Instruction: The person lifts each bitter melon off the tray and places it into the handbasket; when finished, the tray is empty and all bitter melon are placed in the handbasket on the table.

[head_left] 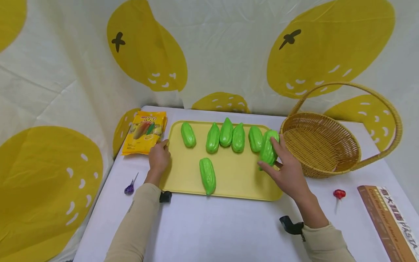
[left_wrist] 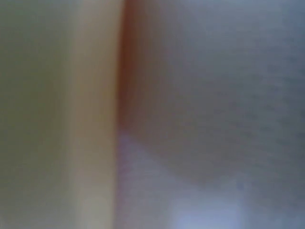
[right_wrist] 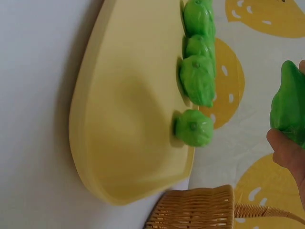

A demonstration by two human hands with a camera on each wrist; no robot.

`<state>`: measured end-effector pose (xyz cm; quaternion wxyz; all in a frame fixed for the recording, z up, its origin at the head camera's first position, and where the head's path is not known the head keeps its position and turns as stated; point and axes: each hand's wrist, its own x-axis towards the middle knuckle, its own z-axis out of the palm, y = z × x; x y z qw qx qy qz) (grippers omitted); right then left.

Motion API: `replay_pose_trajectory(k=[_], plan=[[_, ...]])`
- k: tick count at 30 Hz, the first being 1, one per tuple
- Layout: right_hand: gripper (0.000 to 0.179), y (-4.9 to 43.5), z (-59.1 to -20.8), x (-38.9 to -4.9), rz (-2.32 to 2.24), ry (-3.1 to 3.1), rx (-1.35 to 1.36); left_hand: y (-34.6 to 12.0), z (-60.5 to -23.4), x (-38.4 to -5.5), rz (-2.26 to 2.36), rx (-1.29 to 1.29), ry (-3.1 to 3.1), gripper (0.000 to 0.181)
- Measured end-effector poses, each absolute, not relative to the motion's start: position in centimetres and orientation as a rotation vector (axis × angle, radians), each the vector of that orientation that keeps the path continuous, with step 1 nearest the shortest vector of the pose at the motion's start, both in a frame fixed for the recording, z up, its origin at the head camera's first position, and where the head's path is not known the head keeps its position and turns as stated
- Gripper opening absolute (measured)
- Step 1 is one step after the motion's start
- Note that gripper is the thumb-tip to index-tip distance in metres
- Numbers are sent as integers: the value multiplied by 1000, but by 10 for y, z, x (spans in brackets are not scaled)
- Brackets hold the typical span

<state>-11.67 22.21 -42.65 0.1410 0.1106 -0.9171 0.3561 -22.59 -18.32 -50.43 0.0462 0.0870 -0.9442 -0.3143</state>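
In the head view my right hand (head_left: 289,171) holds a ridged green bitter melon (head_left: 269,149) between thumb and fingers, over the right end of the yellow tray (head_left: 239,174). The right wrist view shows this bitter melon (right_wrist: 290,105) raised off the tray, its far part cut off by the frame edge. My left hand (head_left: 159,158) grips the tray's left rim. Along the tray's back side lie several more bitter melons (head_left: 226,133), and a single bitter melon (head_left: 207,175) lies near the front rim. The left wrist view is a close blur of the pale yellow rim (left_wrist: 95,114).
A wicker basket (head_left: 320,145) with a tall handle stands right of the tray. Left of it lies a yellow candy bag (head_left: 144,133), with a purple lollipop (head_left: 130,187) nearer. A red lollipop (head_left: 339,194) and a pasta box (head_left: 389,222) lie at front right.
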Motion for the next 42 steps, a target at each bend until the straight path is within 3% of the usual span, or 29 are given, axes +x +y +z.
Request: replay_pose_trajectory(k=[31, 42], plan=[[92, 278, -419, -129, 1022, -2692, 84, -184, -501, -225, -956, 270, -2909, 39], [90, 316, -411, -136, 883, -2770, -114, -183, -497, -228, -910, 241, -2939, 38]])
